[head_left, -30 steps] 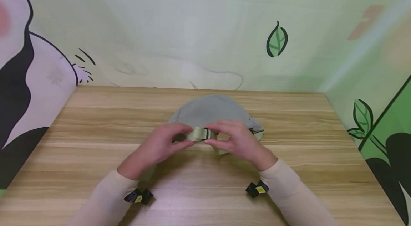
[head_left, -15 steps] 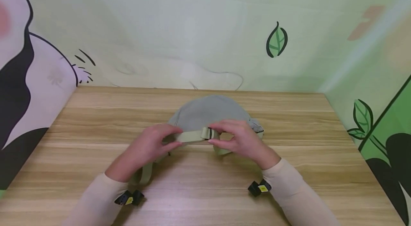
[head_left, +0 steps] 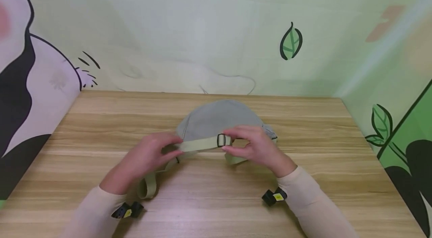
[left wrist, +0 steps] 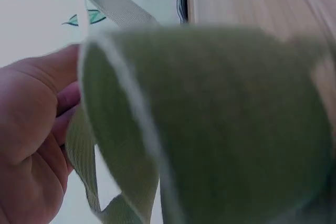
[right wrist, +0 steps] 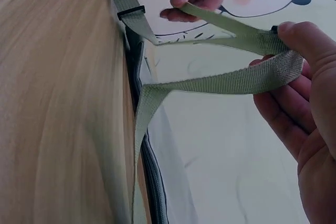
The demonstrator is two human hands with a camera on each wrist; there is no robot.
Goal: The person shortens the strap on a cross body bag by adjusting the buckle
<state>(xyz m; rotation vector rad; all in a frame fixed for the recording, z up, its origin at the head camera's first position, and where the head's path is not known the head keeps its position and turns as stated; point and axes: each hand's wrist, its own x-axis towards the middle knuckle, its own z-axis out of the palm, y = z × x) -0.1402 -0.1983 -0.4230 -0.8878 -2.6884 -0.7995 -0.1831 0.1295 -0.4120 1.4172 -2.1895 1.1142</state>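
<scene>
A grey bag point(head_left: 222, 118) with a light green webbing strap point(head_left: 199, 144) lies on the table in the head view. My left hand point(head_left: 143, 159) pinches the strap between thumb and fingers. At the strap's other end my right hand point(head_left: 258, 148) pinches it at a black-edged slider buckle point(head_left: 221, 140). The stretch between the hands is straight, held up in front of the bag. A loose loop point(left wrist: 226, 119) fills much of the left wrist view, blurred. The right wrist view shows the right thumb on the buckle, with doubled webbing point(right wrist: 226, 80) running from it.
The wooden table point(head_left: 320, 193) reaches back to a printed wall point(head_left: 162, 35) with leaf and panda drawings. A second black slider point(right wrist: 131, 12) sits on the webbing near the bag. Small black wrist cameras point(head_left: 128, 211) are worn on both sleeves.
My left hand has slid left and toward me along the strap, and the straight stretch between the hands is longer. My right hand has shifted slightly right with the buckle. The bag stays put.
</scene>
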